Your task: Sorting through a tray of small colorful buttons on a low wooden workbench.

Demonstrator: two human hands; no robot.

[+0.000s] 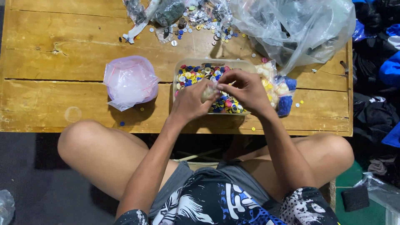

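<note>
Where both hands meet, perhaps a small bag; mostly hidden.

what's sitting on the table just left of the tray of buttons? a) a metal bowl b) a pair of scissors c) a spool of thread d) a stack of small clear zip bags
d: a stack of small clear zip bags with pink seal strips lies on the wooden table, left of the clear tray of coloured buttons.
</note>
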